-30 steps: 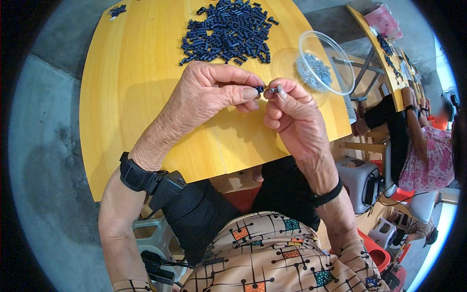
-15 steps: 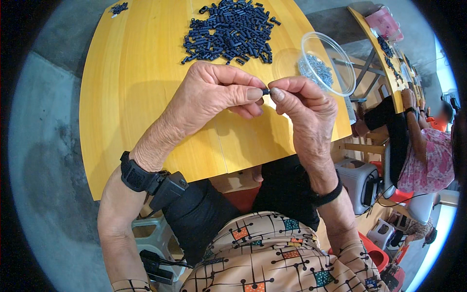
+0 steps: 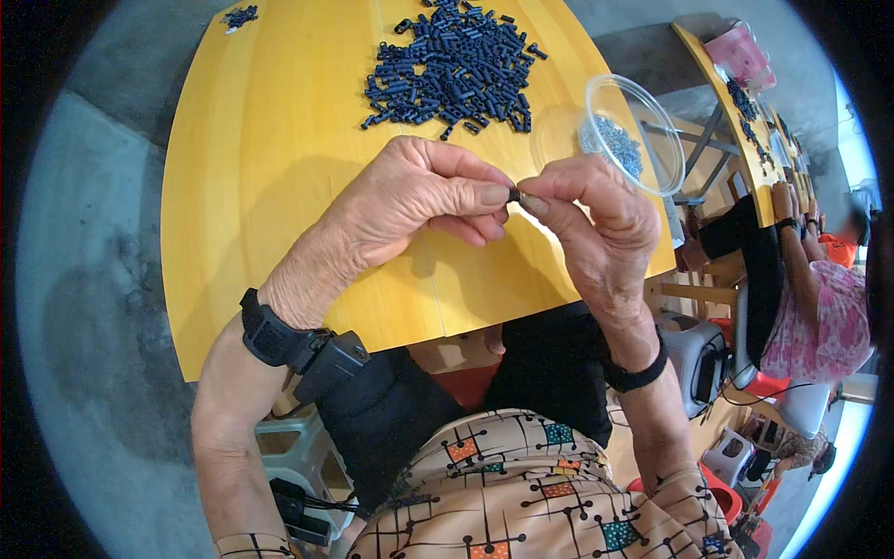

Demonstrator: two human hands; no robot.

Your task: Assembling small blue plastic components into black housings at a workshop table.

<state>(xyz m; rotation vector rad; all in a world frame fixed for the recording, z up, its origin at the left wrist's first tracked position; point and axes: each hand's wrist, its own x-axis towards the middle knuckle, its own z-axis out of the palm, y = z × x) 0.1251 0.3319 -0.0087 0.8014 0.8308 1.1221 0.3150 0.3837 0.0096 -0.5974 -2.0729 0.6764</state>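
Observation:
Between my hands, above the near part of the yellow table [image 3: 279, 130], is a small black plastic piece [image 3: 513, 195]. My left hand [image 3: 410, 196] pinches it between thumb and forefinger, covering most of it. Thumb and forefinger of my right hand [image 3: 596, 205] are closed at the piece's right end; whatever they pinch there is too small to make out. Beyond my hands lies a heap of small black tubular plastic pieces [image 3: 456, 70]. A clear round plastic tub [image 3: 670, 140] leans on its side at the right, with many tiny shiny metal parts [image 3: 615, 144] in it.
At the far left corner sits a small cluster of dark pieces [image 3: 240, 17]. To the right, other people work at another table [image 3: 722, 88] with a pink container [image 3: 738, 47]. A grey stool [image 3: 684, 359] stands near my right forearm. A black device is strapped to my left wrist.
The view has shifted slightly, so table and heap sit lower and a little further right. My right thumb and fingertips have pressed in closer against the black piece's end.

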